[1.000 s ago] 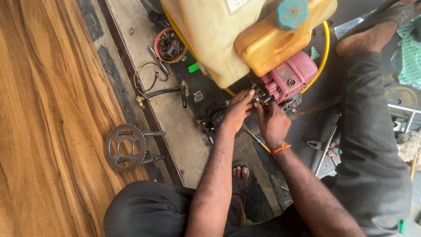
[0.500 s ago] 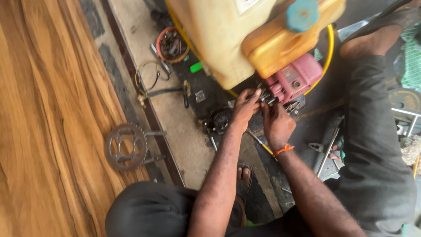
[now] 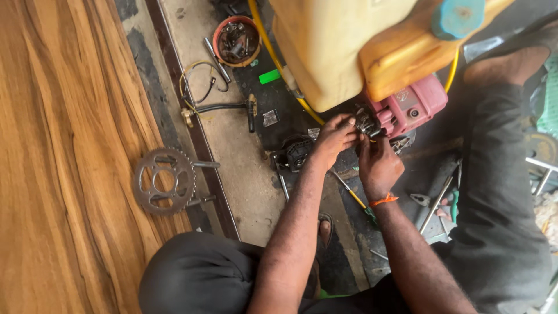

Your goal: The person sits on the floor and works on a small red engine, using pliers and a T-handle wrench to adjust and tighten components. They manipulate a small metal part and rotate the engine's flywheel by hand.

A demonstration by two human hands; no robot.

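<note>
A motor sprayer stands on the ground: a pale yellow tank point(image 3: 331, 52), an orange fuel tank point(image 3: 401, 58) with a teal cap point(image 3: 458, 17), and a pink engine housing point(image 3: 410, 107) below. My left hand point(image 3: 334, 136) has its fingers pinched on a small dark engine part point(image 3: 367, 122) beside the pink housing. My right hand point(image 3: 378, 163), with an orange band at the wrist, grips the same part from below. What the fingers hold exactly is hidden.
A metal sprocket point(image 3: 164, 181) lies at the edge of the wooden board point(image 3: 64, 157). A red bowl point(image 3: 236, 39) of small parts, a yellow hose point(image 3: 285, 72), cables, a green chip point(image 3: 269, 76), a screwdriver point(image 3: 354, 197) and loose tools point(image 3: 436, 203) lie around. My leg point(image 3: 500, 192) is right.
The view has shifted slightly, so the sprayer sits higher and further right in the picture. Both hands stay on the part by the pink housing.
</note>
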